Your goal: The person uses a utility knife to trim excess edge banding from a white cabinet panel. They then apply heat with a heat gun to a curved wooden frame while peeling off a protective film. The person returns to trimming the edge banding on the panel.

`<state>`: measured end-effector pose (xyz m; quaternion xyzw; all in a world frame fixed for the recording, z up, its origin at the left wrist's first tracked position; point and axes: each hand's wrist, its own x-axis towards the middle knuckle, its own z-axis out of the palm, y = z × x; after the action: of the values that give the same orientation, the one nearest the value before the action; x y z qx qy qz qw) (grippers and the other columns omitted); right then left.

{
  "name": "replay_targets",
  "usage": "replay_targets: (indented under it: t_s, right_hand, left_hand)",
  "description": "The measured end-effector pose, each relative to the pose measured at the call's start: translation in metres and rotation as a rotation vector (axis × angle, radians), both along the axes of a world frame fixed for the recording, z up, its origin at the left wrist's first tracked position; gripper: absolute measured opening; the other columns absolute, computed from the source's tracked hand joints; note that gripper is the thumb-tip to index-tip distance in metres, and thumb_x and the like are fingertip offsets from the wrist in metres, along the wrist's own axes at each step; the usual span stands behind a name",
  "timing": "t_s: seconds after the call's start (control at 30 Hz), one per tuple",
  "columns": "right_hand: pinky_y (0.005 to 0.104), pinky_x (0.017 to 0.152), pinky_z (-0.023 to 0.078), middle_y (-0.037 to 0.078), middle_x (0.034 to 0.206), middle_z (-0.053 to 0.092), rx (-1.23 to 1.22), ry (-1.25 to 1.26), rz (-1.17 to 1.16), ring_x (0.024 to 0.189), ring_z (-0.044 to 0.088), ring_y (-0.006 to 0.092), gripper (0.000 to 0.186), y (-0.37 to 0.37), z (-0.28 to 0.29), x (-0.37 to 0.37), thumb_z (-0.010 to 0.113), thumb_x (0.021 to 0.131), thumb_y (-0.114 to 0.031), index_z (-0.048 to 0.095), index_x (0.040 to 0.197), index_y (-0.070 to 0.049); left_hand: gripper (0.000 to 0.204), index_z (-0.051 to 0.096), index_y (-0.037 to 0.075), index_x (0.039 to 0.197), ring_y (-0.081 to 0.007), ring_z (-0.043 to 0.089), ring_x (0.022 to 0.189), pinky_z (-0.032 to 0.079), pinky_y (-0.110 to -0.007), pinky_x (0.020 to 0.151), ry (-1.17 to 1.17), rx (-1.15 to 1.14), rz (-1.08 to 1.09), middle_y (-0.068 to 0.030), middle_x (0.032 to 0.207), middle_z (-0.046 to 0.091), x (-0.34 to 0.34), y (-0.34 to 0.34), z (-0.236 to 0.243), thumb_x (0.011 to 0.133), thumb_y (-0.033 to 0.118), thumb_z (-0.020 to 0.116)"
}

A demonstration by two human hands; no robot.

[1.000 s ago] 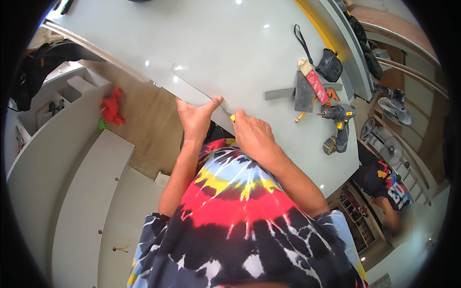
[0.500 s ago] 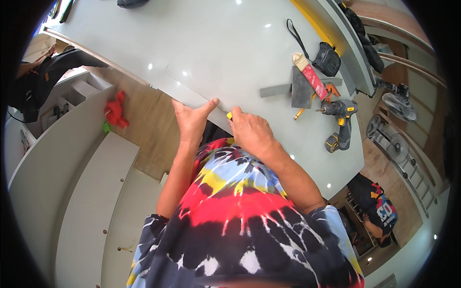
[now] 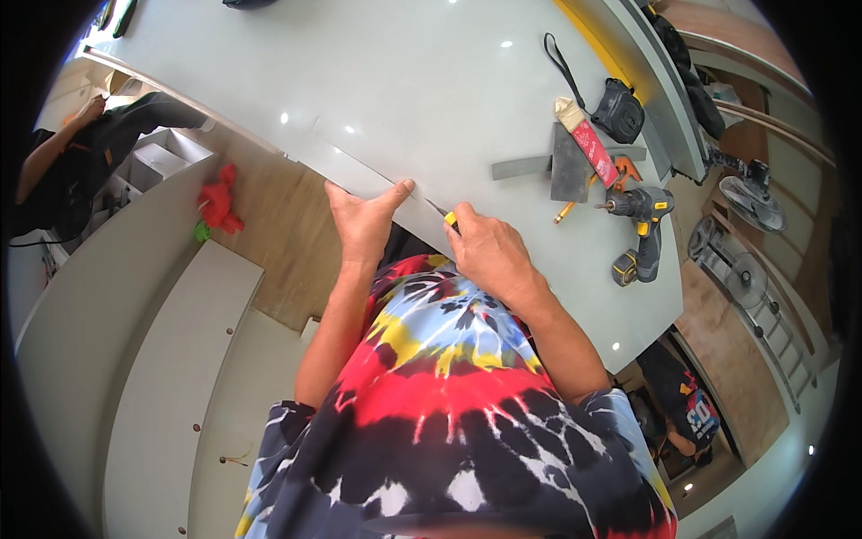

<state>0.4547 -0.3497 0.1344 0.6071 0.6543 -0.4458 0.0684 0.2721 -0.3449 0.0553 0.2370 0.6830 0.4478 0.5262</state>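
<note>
My left hand [image 3: 364, 223] grips the near edge of a glossy white panel [image 3: 404, 90], its thumb stretched along the top. Its other fingers are mostly hidden at the edge. My right hand [image 3: 492, 251] is closed round a knife [image 3: 451, 219] with a yellow-and-black handle. The knife's thin metal blade points toward my left thumb and lies at the panel's surface, close to the near edge. A fine straight line runs along the panel from beyond my left hand toward the blade, marking off a narrow strip at the edge.
On the panel to the right lie a cordless drill [image 3: 642, 216], a paintbrush [image 3: 588, 144], a grey flat block [image 3: 568, 166], a pencil [image 3: 566, 212] and a black tape measure [image 3: 618, 110]. A co-worker [image 3: 81, 153] is at the left, another [image 3: 678, 395] low at the right. A fan [image 3: 752, 202] stands beyond.
My right hand has slid to the right with the knife, showing more blade between it and my left thumb. My left hand has hardly moved. Both co-workers have shifted position.
</note>
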Motion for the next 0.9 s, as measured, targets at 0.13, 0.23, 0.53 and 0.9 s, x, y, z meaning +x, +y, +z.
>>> replay_targets:
  t_s: [0.13,0.23,0.53,0.9]
  right_hand:
    - [0.0564,0.072,0.056,0.024,0.084,0.072,-0.056,-0.025,0.031,0.081,0.071,0.0473,0.023,-0.002,-0.004,-0.004,0.063,0.102,-0.021,0.054,0.101,0.000]
    - [0.0570,0.072,0.055,0.025,0.081,0.070,-0.011,-0.018,0.036,0.080,0.070,0.0487,0.023,-0.004,-0.006,-0.006,0.061,0.103,-0.022,0.052,0.101,-0.001]
    - [0.0523,0.071,0.059,0.023,0.081,0.072,0.010,-0.147,0.142,0.080,0.074,0.0427,0.016,-0.006,-0.004,-0.015,0.058,0.102,-0.016,0.054,0.099,0.000]
    - [0.0501,0.072,0.060,0.024,0.080,0.072,0.025,-0.141,0.172,0.079,0.075,0.0415,0.009,0.004,-0.004,-0.025,0.056,0.097,-0.007,0.057,0.098,0.002]
  left_hand:
    - [0.078,0.044,-0.005,0.134,-0.0216,0.063,0.110,0.055,-0.036,0.096,-0.010,0.006,0.009,-0.0139,0.123,0.060,0.000,0.000,-0.003,0.073,0.003,0.091]
    - [0.078,0.043,-0.005,0.134,-0.0214,0.063,0.111,0.055,-0.036,0.096,-0.004,0.000,0.006,-0.0138,0.123,0.060,0.000,-0.001,-0.003,0.073,0.003,0.091]
    - [0.077,0.044,-0.005,0.133,-0.0217,0.063,0.112,0.055,-0.036,0.096,-0.012,0.051,0.019,-0.0146,0.126,0.060,0.002,0.002,-0.001,0.073,0.002,0.091]
    - [0.076,0.044,-0.005,0.132,-0.0216,0.063,0.109,0.054,-0.036,0.096,0.003,0.018,-0.001,-0.0146,0.123,0.060,-0.001,0.001,0.001,0.072,0.001,0.091]
